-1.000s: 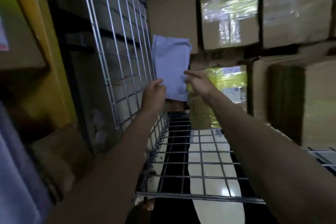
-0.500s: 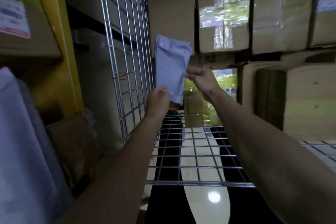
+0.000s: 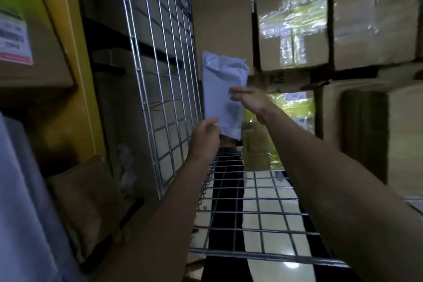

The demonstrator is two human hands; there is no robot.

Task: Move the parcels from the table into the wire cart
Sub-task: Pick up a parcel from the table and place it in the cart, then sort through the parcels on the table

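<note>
Both my arms reach into the wire cart (image 3: 160, 89). A pale grey soft parcel (image 3: 223, 89) stands upright against the cart's left mesh wall, in front of a brown box (image 3: 222, 30). My left hand (image 3: 206, 137) pinches the parcel's lower left corner. My right hand (image 3: 249, 101) lies flat against the parcel's right side, fingers stretched out. A yellow-wrapped parcel (image 3: 258, 144) stands just right of it on the wire shelf (image 3: 256, 213).
Cardboard boxes (image 3: 293, 25) are stacked along the cart's back and right side, one with shiny tape. Outside the left mesh wall are a yellow post (image 3: 68, 75), a labelled box (image 3: 27, 36) and a brown package (image 3: 84, 201). Glossy floor shows through the shelf.
The view has moved closer and lower. My right hand has opened from a pinch on the parcel's edge to a flat hand against it; the parcel stands more upright against the wall.
</note>
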